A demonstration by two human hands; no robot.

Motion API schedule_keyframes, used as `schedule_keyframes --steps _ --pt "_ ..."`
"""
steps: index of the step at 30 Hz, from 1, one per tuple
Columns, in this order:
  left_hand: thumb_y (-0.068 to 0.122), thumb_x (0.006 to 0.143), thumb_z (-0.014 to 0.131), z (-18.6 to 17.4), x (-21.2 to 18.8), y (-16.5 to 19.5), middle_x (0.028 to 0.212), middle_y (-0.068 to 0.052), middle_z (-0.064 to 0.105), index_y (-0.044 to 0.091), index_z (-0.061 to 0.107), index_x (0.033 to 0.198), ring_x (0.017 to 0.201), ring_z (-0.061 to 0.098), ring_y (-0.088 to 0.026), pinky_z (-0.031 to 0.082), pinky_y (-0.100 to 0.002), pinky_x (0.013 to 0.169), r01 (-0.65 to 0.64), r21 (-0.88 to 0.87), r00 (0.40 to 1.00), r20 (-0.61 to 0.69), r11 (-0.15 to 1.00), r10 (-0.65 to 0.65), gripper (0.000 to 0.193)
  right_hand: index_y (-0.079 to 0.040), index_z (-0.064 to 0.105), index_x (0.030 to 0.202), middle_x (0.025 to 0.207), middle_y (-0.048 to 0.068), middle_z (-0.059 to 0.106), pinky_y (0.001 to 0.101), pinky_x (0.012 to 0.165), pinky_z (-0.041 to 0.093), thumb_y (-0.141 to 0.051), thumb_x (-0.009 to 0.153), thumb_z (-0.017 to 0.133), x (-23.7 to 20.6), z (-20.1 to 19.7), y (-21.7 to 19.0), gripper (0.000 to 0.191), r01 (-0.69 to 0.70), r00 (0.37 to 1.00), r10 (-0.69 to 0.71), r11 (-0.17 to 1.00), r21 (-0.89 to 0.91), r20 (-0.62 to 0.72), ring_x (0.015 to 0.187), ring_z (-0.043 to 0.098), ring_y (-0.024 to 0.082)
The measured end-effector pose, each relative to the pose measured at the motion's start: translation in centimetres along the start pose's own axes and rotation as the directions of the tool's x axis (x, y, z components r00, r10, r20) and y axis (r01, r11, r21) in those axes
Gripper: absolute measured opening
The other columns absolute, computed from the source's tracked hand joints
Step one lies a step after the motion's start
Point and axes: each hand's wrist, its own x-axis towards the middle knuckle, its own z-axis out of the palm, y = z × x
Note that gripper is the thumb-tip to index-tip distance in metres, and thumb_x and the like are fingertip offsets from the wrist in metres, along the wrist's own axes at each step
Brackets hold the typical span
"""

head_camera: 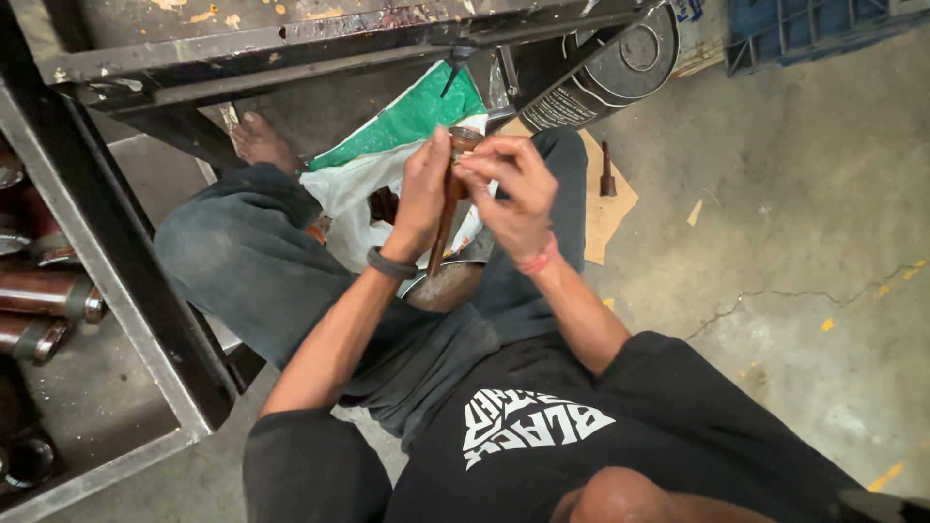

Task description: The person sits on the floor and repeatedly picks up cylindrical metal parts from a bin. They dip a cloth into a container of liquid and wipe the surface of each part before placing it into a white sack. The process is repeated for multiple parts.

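Note:
I sit cross-legged on the floor and hold a long rusty brown metal rod (448, 218) upright above my lap. My left hand (418, 194) wraps around the rod's upper shaft and wears a dark band at the wrist. My right hand (511, 189) pinches the rod's round top end (465, 138) with its fingertips; a red thread circles that wrist. The rod's lower end points down toward my knees.
A white and green sack (402, 145) lies under my hands. A dark metal frame table (145, 68) stands ahead and to the left, with metal cylinders (44, 295) on its lower shelf. A round tin (620, 53), cardboard (605, 208), a small bolt (607, 174) and a blue crate (804, 24) sit on the concrete.

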Motion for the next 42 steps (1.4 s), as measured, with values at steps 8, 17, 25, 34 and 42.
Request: schedule_keyframes --steps 8,17,25,34,42 --pt "0.046 0.084 0.033 0.1 -1.0 1.9 0.060 -0.005 0.046 0.005 0.049 0.104 0.039 0.039 -0.006 0.025 -0.016 0.030 0.109 -0.157 0.992 0.082 0.982 -0.097 0.048 0.000 0.058 0.080 0.077 0.006 0.051 0.0220 0.057 0.042 0.007 0.070 0.057 -1.4 0.9 3.9 0.013 -0.368 0.925 0.380 0.908 0.203 -0.021 0.068 0.050 0.012" --pt "0.035 0.085 0.036 0.6 -0.5 2.3 0.076 -0.004 0.047 0.013 0.033 0.090 0.048 0.047 -0.014 0.028 -0.019 0.031 0.089 -0.290 0.996 0.003 0.953 -0.092 0.023 -0.002 0.055 0.080 0.086 0.005 0.048 0.0217 0.057 0.045 0.006 0.073 0.054 -0.7 0.0 2.3 0.011 -0.309 0.895 0.447 0.584 0.751 0.021 0.072 0.050 0.011" --pt "0.041 0.086 0.034 0.0 -0.4 1.3 0.055 -0.003 0.046 0.003 0.047 0.083 0.037 0.040 -0.007 0.029 -0.018 0.028 0.056 -0.070 0.993 -0.099 0.996 -0.063 0.041 -0.002 0.059 0.082 0.082 0.008 0.050 0.0271 0.063 0.044 0.016 0.058 0.052 1.1 0.8 0.0 0.031 0.123 0.991 -0.125 0.992 0.040 0.054 0.074 0.052 0.019" --pt "0.049 0.083 0.028 0.2 -0.6 1.5 0.058 -0.007 0.047 -0.001 0.049 0.093 0.037 0.041 -0.011 0.027 -0.018 0.027 0.224 -0.228 0.974 0.072 0.947 -0.213 0.055 -0.002 0.057 0.079 0.078 0.009 0.051 0.0246 0.060 0.045 0.020 0.059 0.049 -0.3 -0.2 1.4 0.030 0.053 0.998 -0.058 0.990 0.134 0.040 0.070 0.054 0.020" --pt "0.050 0.082 0.026 0.6 -0.4 1.6 0.060 -0.008 0.046 0.008 0.035 0.114 0.035 0.038 -0.012 0.027 -0.019 0.027 0.278 -0.319 0.947 0.248 0.906 -0.203 0.054 0.004 0.052 0.075 0.081 0.009 0.051 0.0201 0.053 0.045 0.008 0.075 0.051 -1.2 -0.5 2.7 0.005 -0.348 0.919 0.394 0.771 0.534 0.031 0.063 0.055 0.011"
